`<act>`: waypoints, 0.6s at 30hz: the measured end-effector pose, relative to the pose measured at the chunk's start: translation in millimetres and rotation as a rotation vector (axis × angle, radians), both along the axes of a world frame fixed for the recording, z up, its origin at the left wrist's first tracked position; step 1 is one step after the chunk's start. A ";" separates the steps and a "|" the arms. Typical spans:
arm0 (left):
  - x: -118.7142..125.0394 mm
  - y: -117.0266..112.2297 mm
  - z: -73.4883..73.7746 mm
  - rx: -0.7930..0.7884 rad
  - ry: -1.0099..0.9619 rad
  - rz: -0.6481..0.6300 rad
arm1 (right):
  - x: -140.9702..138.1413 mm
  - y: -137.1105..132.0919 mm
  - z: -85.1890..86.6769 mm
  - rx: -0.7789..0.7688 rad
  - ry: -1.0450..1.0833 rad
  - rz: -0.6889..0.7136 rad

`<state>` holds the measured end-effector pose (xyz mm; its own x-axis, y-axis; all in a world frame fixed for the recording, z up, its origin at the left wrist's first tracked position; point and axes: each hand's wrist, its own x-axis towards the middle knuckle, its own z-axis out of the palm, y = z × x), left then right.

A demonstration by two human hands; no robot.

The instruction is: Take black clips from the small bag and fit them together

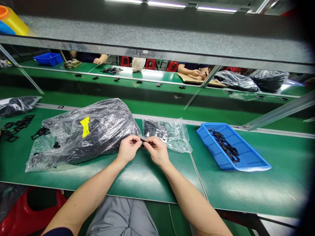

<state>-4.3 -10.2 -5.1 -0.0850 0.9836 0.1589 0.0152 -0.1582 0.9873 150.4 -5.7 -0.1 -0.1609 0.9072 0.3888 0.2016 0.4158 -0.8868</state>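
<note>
My left hand [129, 148] and my right hand [157, 150] meet above the green table, pinching a small black part [142, 140] between them. The fingers cover most of it, so its exact shape is hidden. Just left of my hands lies a large clear plastic bag [98, 131] full of black parts, with a yellow label [85, 127] on top. Behind my right hand is a smaller clear bag [178, 134], also with dark pieces inside. A blue tray [248, 152] to the right holds a row of flat black parts [225, 146].
Loose black frames [18, 127] lie at the far left beside another bag [19, 105]. Behind the table runs a green conveyor belt [157, 101], with black parts spaced along its far edge. Co-workers' hands [197, 72] show beyond it. A grey shelf [157, 42] hangs overhead.
</note>
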 end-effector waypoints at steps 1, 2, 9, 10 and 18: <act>-0.2 0.2 0.8 -0.028 -0.028 -0.002 | 0.1 0.2 -0.5 -0.005 0.000 0.004; -0.4 0.2 1.9 -0.046 -0.052 -0.005 | 0.3 0.4 -0.7 -0.016 0.003 0.009; 1.4 -1.1 9.8 -0.086 -0.176 -0.005 | -1.2 2.5 2.1 -0.258 0.173 0.075; 2.3 -1.3 10.1 -0.090 -0.190 -0.005 | -2.1 3.0 2.0 -0.311 0.228 0.084; 3.9 -0.4 2.5 -0.023 -0.074 -0.056 | -4.0 6.9 -2.9 -0.431 0.411 0.066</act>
